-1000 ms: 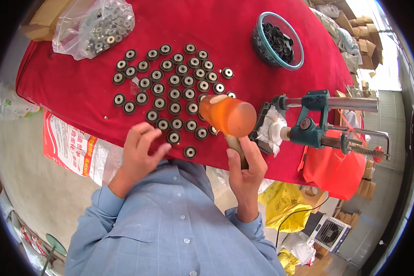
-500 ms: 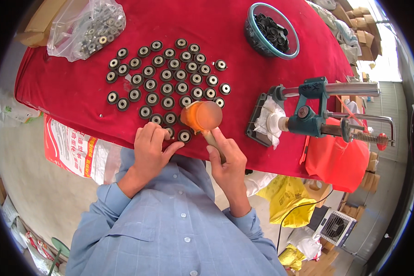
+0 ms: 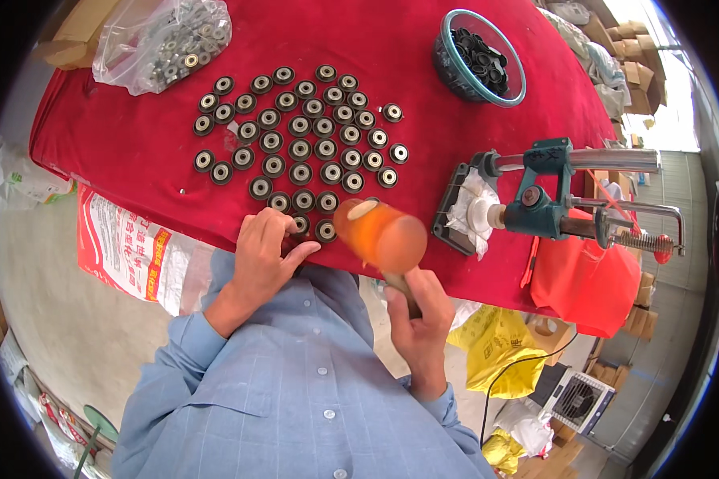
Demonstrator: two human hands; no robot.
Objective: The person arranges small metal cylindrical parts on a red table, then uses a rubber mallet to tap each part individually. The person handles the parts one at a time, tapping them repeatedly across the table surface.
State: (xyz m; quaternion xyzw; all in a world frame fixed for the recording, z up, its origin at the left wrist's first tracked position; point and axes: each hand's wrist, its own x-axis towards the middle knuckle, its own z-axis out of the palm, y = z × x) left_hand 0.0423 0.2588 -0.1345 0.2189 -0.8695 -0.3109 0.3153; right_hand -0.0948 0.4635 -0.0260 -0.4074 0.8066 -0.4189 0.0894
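Note:
My right hand [image 3: 422, 323] grips the handle of a mallet [image 3: 385, 238] with a translucent orange head, raised above the near edge of the red-covered table. My left hand [image 3: 260, 257] rests at that edge, fingers bent down and the thumb stretched apart from them. Its fingertips touch or nearly touch a dark-rimmed bearing wheel [image 3: 299, 224], partly hidden by them. Just beyond the thumb tip lies another bearing wheel [image 3: 325, 231]. Many similar wheels with metal centres [image 3: 299, 149] lie flat in loose rows beyond my hands. The mallet head partly covers one wheel.
A clear plastic bag [image 3: 164, 48] of small metal bearings lies at the far left. A teal bowl [image 3: 522, 76] of black rings stands far right. To the right is a green hand press [image 3: 533, 195], with a red bag [image 3: 575, 275] beside it at the table edge.
The mallet has moved right and up off the wheels, with my right hand following. My left hand stays nearly in place. The table's contents sit slightly to the right in view.

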